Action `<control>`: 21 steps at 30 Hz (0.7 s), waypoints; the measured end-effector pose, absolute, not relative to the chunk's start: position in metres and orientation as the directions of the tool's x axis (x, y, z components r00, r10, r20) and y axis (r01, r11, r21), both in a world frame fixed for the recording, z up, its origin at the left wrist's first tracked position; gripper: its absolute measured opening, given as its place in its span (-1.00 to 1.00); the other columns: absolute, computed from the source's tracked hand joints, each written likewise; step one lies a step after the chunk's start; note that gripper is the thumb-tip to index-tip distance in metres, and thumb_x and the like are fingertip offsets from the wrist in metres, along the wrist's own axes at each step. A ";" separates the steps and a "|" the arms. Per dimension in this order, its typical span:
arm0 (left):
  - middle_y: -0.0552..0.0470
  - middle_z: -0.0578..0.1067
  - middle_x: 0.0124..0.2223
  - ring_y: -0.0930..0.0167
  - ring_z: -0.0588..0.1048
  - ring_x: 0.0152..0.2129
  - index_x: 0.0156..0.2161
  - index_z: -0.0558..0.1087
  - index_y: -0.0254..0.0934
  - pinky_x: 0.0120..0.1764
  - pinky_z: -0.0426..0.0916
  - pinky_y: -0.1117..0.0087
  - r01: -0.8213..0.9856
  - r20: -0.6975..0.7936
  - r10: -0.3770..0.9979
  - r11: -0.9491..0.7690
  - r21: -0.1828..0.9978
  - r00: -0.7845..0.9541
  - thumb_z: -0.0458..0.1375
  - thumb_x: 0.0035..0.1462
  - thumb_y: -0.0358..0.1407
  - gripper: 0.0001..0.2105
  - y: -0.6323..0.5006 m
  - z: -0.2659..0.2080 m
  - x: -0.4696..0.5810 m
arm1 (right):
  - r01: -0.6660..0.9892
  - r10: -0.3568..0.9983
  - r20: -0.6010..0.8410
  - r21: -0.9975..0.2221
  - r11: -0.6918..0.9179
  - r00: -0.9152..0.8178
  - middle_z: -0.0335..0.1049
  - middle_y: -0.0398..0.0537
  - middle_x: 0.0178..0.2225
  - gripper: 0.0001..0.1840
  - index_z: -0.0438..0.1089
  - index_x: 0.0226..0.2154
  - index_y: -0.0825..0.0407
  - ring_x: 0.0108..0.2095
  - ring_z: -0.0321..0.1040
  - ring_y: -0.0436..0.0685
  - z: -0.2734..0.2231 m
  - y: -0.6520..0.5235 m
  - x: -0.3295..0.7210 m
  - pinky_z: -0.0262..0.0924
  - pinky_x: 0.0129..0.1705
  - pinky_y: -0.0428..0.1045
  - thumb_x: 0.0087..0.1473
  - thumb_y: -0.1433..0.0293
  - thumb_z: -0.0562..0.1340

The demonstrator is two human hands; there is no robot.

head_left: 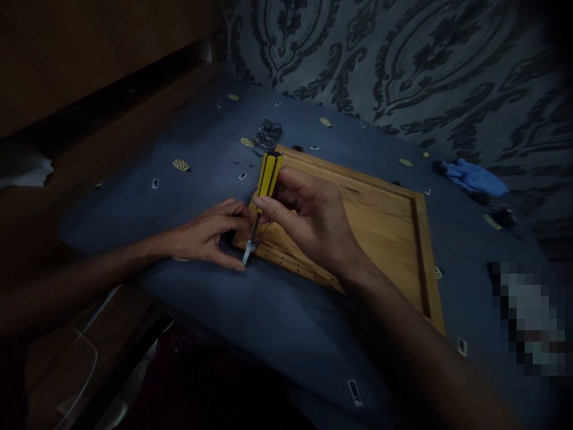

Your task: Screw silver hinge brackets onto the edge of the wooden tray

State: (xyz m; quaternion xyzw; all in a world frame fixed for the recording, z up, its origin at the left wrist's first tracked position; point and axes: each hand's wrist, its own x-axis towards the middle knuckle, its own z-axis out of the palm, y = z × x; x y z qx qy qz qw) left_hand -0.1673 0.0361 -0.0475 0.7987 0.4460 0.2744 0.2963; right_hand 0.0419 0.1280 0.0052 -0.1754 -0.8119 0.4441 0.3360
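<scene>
My right hand [308, 218] grips a screwdriver [268, 179] by its yellow and black handle, held almost upright. The shaft points down at a small silver metal fitting [248, 249], which looks like a hinge, at the near left corner of a wooden panel [380, 239]. From the left, my left hand [215, 233] closes around the fitting, its thumb against the lower end and its fingers by the panel's corner. The panel has a raised frame and a row of small dark holes along its near edge. Whether the tip sits in a screw is too small to tell.
The panel lies on a dark blue patterned cloth [201, 137]. Beyond its far left corner are several metal fittings [267, 132] and small screws [244, 163]. A blue cloth [474, 177] lies far right, near the patterned wall [403, 71]. Wooden furniture [98, 60] stands at left.
</scene>
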 end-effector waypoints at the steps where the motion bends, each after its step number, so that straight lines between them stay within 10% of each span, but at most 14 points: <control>1: -0.09 0.52 0.11 0.11 0.41 0.11 -0.07 0.60 -0.14 0.18 0.32 0.06 0.550 0.177 0.874 -0.430 0.716 0.453 0.42 0.17 0.12 -0.58 0.036 -0.048 -0.167 | -0.025 0.575 0.373 -0.853 0.521 -0.728 0.54 -0.13 -0.35 -0.69 0.46 -0.37 -0.08 -0.41 0.50 0.10 0.005 0.128 0.042 0.55 -0.40 0.07 0.29 0.10 0.40; 21: -0.01 0.44 -0.06 0.21 0.38 -0.01 -0.11 0.54 -0.18 0.10 0.29 0.19 0.563 0.157 0.878 -0.418 0.713 0.453 0.37 0.21 0.15 -0.56 0.035 -0.044 -0.166 | 0.064 0.699 0.370 -0.858 0.510 -0.611 0.41 -0.18 -0.42 -0.68 0.40 -0.37 -0.06 -0.47 0.37 0.05 0.001 0.124 0.045 0.34 -0.48 0.03 0.21 0.15 0.46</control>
